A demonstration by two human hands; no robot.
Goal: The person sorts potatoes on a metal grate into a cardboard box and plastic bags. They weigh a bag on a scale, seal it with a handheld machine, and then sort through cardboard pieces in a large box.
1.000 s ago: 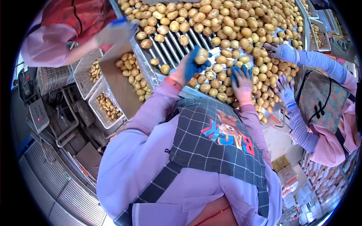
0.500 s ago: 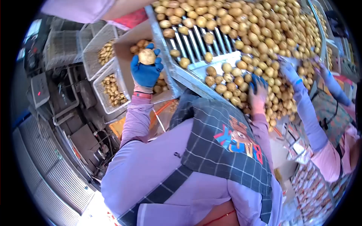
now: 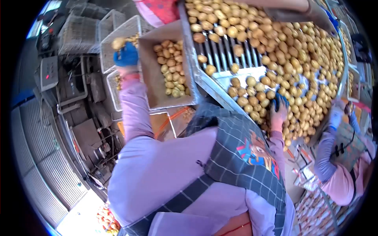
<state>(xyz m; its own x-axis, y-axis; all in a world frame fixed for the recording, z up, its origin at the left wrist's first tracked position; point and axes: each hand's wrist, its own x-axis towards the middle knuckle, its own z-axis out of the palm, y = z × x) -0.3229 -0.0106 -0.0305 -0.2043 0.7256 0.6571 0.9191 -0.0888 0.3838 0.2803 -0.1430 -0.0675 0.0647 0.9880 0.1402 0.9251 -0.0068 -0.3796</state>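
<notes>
My left hand (image 3: 126, 56), in a blue-palmed glove, is over the white crate (image 3: 105, 55) at the left. A potato (image 3: 118, 43) shows at its fingertips, and the fingers are bent around its lower side. Among the potatoes (image 3: 258, 98) at the front of the metal sorting table (image 3: 220, 92) rests my right hand (image 3: 278, 110), gloved, its fingers apart and pointing away from me. No potato can be made out in its grasp.
A cardboard-lined box (image 3: 147, 80) of potatoes stands between my left hand and the metal rollers (image 3: 224, 51). Another person's arm (image 3: 291, 11) reaches across the top. A co-worker's gloved hand (image 3: 335, 117) is at the right. More crates stand at the far left.
My left hand has carried a potato from the rollers leftward, past the lined box, to the white crate. My right hand stays among the potatoes. The view has shifted left; the other people's arms have moved.
</notes>
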